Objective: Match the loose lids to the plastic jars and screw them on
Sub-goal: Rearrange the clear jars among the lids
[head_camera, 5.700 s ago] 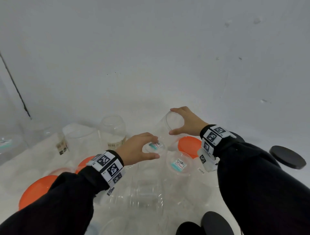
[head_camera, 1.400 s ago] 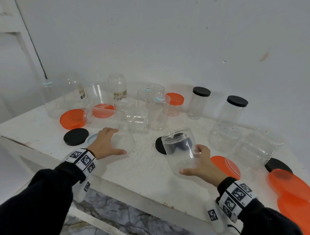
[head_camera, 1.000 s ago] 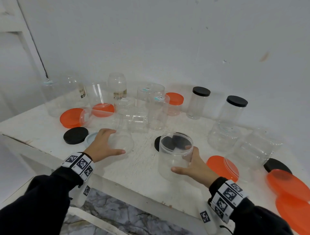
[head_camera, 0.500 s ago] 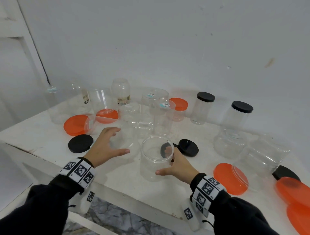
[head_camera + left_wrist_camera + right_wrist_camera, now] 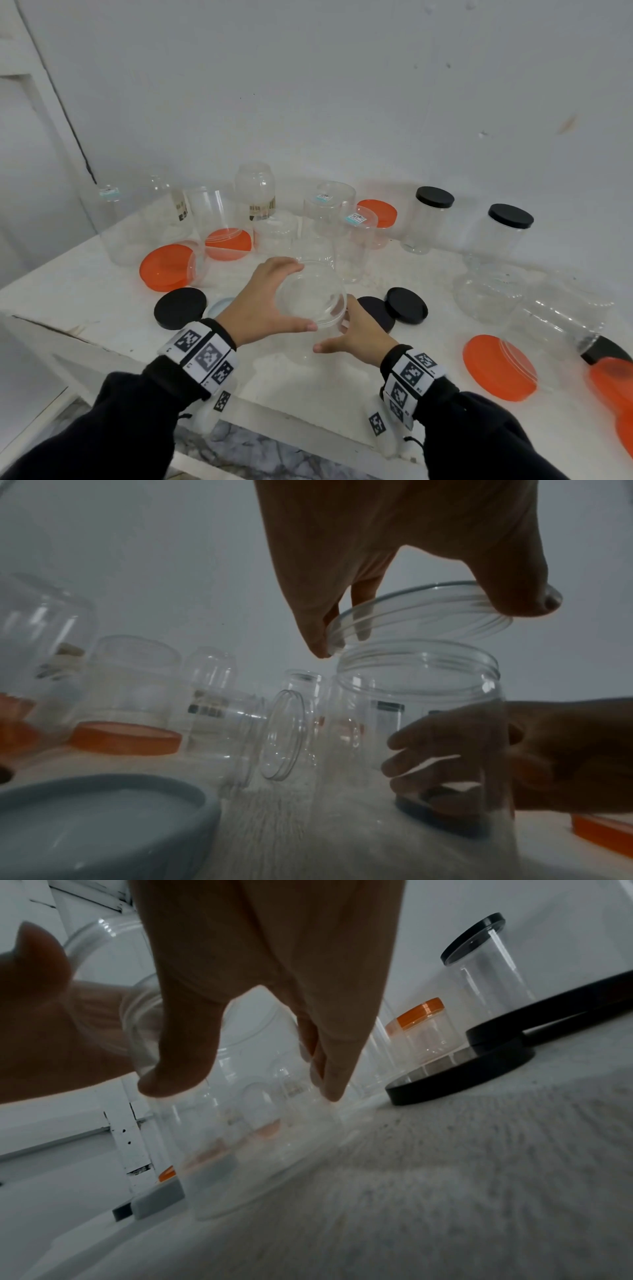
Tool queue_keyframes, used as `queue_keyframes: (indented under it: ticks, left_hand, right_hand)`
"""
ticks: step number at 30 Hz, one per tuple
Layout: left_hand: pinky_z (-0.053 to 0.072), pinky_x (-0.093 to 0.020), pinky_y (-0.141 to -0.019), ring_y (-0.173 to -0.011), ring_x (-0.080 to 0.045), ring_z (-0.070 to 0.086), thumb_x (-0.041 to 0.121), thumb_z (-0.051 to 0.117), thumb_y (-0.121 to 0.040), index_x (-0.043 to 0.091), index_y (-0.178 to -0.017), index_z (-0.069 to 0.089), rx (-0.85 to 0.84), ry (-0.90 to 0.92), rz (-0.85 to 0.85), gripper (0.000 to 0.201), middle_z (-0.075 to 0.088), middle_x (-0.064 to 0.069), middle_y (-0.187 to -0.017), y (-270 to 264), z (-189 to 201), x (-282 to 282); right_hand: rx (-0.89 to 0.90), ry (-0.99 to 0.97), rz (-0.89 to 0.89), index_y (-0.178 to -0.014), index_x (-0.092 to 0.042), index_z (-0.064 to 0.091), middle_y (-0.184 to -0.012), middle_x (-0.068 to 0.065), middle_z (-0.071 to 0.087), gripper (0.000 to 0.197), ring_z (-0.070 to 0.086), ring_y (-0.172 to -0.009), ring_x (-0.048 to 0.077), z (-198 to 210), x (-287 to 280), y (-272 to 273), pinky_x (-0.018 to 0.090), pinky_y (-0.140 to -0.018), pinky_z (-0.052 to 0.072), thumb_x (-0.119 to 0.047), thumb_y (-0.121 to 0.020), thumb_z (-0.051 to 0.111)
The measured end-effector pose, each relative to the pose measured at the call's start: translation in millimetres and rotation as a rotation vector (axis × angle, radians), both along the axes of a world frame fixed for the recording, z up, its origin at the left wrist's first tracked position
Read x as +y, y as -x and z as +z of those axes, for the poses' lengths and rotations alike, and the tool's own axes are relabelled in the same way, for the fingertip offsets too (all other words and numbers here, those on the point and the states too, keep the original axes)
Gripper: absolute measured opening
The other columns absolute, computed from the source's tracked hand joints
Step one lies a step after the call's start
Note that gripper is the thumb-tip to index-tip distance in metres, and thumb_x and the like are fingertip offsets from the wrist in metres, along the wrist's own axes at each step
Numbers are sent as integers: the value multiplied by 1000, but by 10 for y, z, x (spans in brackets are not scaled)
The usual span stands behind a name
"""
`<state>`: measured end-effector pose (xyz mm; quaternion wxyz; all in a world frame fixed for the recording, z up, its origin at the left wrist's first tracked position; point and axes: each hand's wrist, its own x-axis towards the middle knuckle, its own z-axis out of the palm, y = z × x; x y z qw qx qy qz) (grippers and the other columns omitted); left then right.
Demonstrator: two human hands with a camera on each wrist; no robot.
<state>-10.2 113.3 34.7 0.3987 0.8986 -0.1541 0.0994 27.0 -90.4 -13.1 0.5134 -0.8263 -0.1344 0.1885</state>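
On the table (image 5: 102, 294) the clear jar (image 5: 421, 696) now stands upright near the front edge, the right hand (image 5: 356, 334) wrapped round its side to steady it. The left hand (image 5: 263, 301), which half a second ago lay spread by the lid (image 5: 419, 610), has lifted it in its fingertips and holds it tilted just above the mouth (not yet seated), so matching is done and threading probably comes next.

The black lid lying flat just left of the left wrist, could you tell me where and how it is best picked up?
Take the black lid by its rim, from above, thumb and fingers on opposite edges. It lies flat on the white table, so only the low side wall offers a hold. A pale blue lid sits close on its right, so the near and far edges look freest.
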Motion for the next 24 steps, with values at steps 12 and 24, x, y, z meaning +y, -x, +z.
queue_keyframes:
  ticks: [12, 24]
  left_hand:
    - [16, -13, -101, -119, 2, 18, 75, 59, -39, 18, -137, 38, 64, -162, -93, 116, 27, 8, -137, -173, 8, -95]
    - [25, -21, -107, -132, -4, 25, 61, 81, -35, 30, -145, 6, 278, 301, -40, 137, 21, 12, -147, -60, -257, -26]
  right_hand:
    - [-13, -27, -1, -127, -33, 30, -132, -8, 41, 93, 41, -125, 12, -13, 20, 6, 27, -103, 38, -24, -56, 90]
    - [34, 39, 92, -145, -28, 7, -142, -7, 29, 116, 33, -133, 12, 343, -161, -35, 27, -110, 29, -23, -61, 87]
